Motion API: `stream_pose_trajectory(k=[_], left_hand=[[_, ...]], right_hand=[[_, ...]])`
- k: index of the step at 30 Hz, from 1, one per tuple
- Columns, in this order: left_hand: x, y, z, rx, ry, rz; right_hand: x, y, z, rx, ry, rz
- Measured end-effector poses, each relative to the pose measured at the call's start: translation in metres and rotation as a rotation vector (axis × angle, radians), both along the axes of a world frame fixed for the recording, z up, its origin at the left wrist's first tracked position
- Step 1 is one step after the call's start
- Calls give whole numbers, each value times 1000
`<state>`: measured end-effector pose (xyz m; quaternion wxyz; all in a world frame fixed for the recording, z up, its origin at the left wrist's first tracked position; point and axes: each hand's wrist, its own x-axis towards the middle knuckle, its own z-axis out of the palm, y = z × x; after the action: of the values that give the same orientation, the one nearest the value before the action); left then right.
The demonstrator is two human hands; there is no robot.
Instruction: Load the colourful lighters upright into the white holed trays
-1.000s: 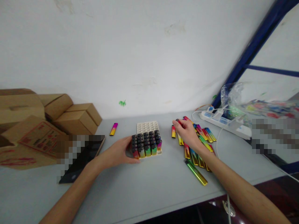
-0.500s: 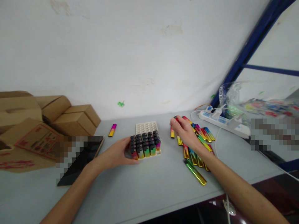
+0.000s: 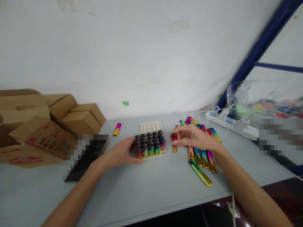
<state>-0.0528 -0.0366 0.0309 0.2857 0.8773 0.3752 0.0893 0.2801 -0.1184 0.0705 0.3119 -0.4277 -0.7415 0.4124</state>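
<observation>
A white grid tray (image 3: 150,127) sits mid-table, its near rows filled with upright rainbow lighters (image 3: 150,145) with black caps. My left hand (image 3: 120,153) grips the tray's near left corner, fingers curled round it. My right hand (image 3: 193,138) pinches one red-to-yellow lighter (image 3: 174,142) upright, just right of the tray. Behind and under that hand lies a loose pile of coloured lighters (image 3: 203,148) on the grey table (image 3: 151,186).
One pink-yellow lighter (image 3: 117,129) lies alone at the back. Cardboard boxes (image 3: 47,119) crowd the left, with a dark flat tablet (image 3: 86,157) in front. A white power strip (image 3: 232,121) and a plastic bag of lighters (image 3: 262,104) sit at the right, near a blue frame.
My right hand lifted a lighter out of the pile and carried it left toward the tray. The left hand stayed on the tray's corner.
</observation>
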Motion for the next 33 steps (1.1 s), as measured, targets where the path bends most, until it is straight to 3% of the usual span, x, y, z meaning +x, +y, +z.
stream_pose_trajectory(k=[5,11,15,26,33], left_hand=[[-1,1,-2,-16,-12,-6],[-4,3,-9,-4,-31,-7],[-3,2,-8,2,-39,-8],[-3,0,-5,-17,-42,10],[-3,2,-7,1,-27,-12]], right_hand=[[-11,3,-14,-25,59,-33],[-21,9,-28,281,-124,-6],[-22,8,-30,373,-172,-11],[-30,3,-27,169,-97,-58],[-28,2,-23,198,-231,-44]])
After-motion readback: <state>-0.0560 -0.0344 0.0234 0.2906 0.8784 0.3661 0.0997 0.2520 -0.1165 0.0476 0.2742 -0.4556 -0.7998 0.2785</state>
